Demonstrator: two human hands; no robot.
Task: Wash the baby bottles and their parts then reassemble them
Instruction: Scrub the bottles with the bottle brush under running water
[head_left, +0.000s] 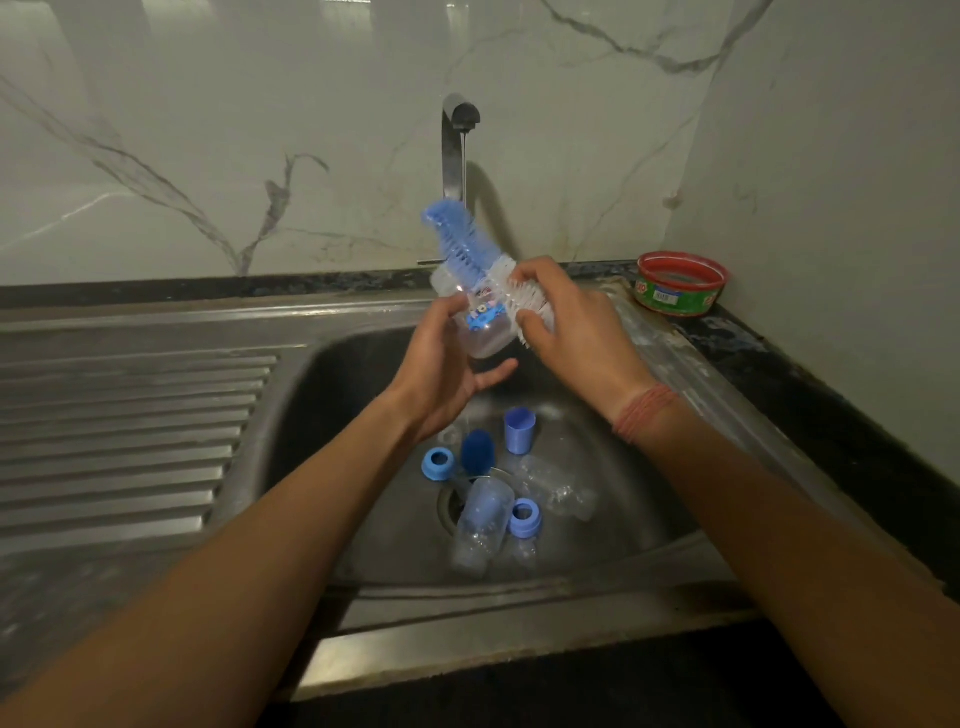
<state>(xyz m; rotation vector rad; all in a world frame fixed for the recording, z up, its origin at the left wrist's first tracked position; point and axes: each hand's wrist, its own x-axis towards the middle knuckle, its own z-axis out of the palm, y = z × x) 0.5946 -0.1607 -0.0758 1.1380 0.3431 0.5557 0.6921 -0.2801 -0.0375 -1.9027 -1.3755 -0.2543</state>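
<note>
Head view: a clear baby bottle (480, 332) with a blue printed figure is held above the sink (322, 415) by the left hand (447, 369), whose thumb and fingers are curled round its lower part, one finger left sticking out beneath. A bottle brush (467, 249) with blue and white bristles is gripped by the right hand (566, 322) around its white bristled section, just right of the bottle and touching it, the blue end tilted up toward the tap (457, 145), from which a thin stream of water is seen falling. On the sink floor near the drain are seen two blue collar rings (439, 464) (524, 517), a blue cap (519, 428), a dark blue sponge head (478, 451) and two more clear bottles (483, 519) (556, 486) lying on their sides. A red-rimmed tub (680, 283) is set on the dark counter at the far right
</note>
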